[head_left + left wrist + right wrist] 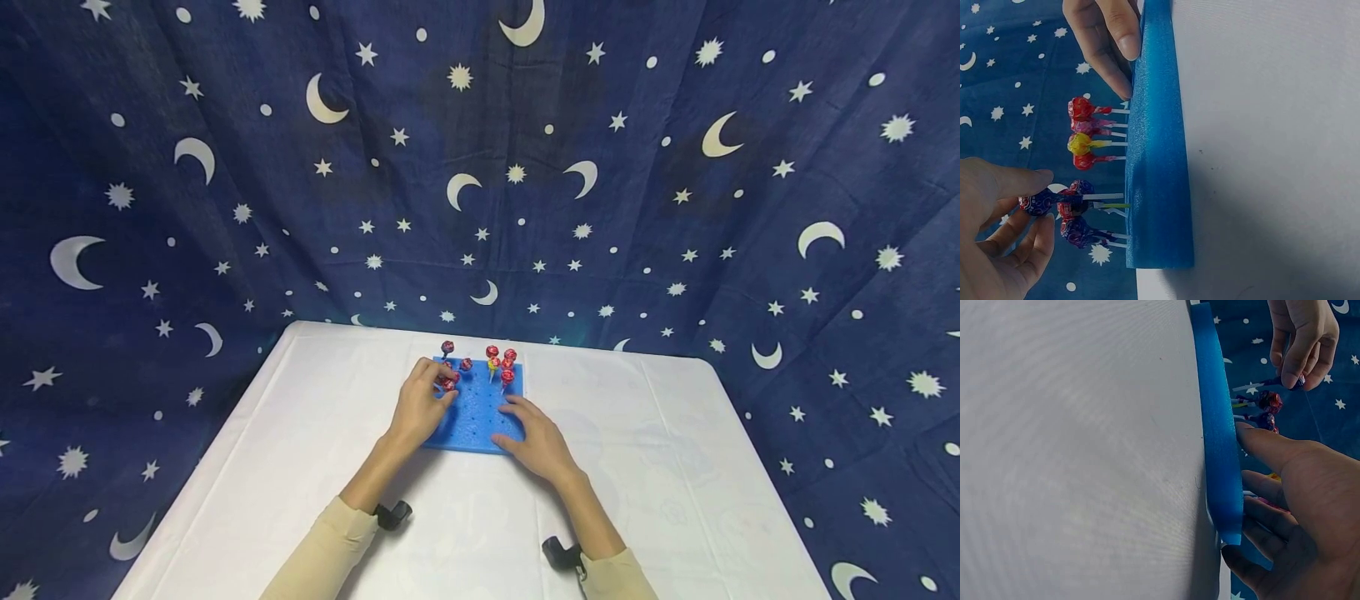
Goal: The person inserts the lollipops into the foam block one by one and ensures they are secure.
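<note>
My left hand (422, 404) is over the left side of a blue foam board (468, 437) with rows of small holes. Between thumb and fingers it pinches the head of a dark blue-wrapped lollipop (1036, 204). That lollipop's white stick points at the board; I cannot tell whether its tip is in a hole. Beside it, several dark blue and red lollipops (1075, 231) stand in the board. My right hand (538, 442) lies at the board's right edge, fingers spread and holding nothing. Beyond it stand several red and pink lollipops (507, 377) and a yellow lollipop (1079, 144).
A white cloth covers the table (645, 467) around the board. Behind and at both sides hangs a dark blue curtain (525, 225) with moons and stars. Black wrist cameras (393, 515) are strapped above both hands.
</note>
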`<state>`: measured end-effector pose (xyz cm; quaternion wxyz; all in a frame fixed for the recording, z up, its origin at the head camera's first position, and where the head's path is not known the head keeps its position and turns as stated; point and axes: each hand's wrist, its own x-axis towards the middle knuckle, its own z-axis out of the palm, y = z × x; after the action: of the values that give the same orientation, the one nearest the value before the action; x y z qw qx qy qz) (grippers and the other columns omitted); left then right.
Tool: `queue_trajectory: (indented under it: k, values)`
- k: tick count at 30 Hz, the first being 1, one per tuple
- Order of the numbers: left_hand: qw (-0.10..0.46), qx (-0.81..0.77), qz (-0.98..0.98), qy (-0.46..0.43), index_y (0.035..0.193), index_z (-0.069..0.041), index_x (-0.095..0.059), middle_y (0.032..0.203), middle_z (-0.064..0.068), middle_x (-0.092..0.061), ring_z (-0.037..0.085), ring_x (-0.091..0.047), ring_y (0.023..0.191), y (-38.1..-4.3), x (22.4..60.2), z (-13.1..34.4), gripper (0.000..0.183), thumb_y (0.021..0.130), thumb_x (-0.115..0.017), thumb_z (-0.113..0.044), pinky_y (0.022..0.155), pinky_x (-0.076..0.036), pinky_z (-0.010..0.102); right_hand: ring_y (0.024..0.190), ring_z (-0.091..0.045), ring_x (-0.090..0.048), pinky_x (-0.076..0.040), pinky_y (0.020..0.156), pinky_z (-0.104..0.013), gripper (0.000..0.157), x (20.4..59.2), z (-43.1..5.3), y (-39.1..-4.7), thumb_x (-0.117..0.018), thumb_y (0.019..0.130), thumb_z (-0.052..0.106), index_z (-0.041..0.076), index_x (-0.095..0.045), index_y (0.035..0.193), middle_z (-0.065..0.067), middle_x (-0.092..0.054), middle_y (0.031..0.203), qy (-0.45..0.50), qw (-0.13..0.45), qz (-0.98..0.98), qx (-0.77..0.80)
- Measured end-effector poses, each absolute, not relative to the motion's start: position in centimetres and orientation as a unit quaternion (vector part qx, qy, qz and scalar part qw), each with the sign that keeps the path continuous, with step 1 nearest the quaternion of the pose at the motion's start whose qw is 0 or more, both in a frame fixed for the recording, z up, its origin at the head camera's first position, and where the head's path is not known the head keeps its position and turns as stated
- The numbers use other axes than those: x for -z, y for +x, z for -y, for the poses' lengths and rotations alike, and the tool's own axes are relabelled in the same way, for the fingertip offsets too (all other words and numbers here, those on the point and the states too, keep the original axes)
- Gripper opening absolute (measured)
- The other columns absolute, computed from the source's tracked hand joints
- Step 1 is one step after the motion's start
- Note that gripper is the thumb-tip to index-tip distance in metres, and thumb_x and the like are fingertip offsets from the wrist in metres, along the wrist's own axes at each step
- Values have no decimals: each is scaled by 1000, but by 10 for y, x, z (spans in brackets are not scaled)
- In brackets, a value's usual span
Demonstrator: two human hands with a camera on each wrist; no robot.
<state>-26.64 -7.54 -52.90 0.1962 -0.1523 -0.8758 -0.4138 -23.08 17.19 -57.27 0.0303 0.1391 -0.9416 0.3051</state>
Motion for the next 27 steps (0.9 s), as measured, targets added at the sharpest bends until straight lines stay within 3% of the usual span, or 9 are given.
queue_trajectory:
  k: [27]
  values:
    - [207, 411, 871, -172, 101, -3, -72, 103, 4, -60, 17, -66, 89, -270, 541, 71, 28, 79, -88, 3, 76, -59, 31, 149, -31, -42, -37, 120, -56, 57, 573, -172, -232, -78, 93, 46, 19, -65, 141, -2, -50, 159, 142, 26, 940, -309]
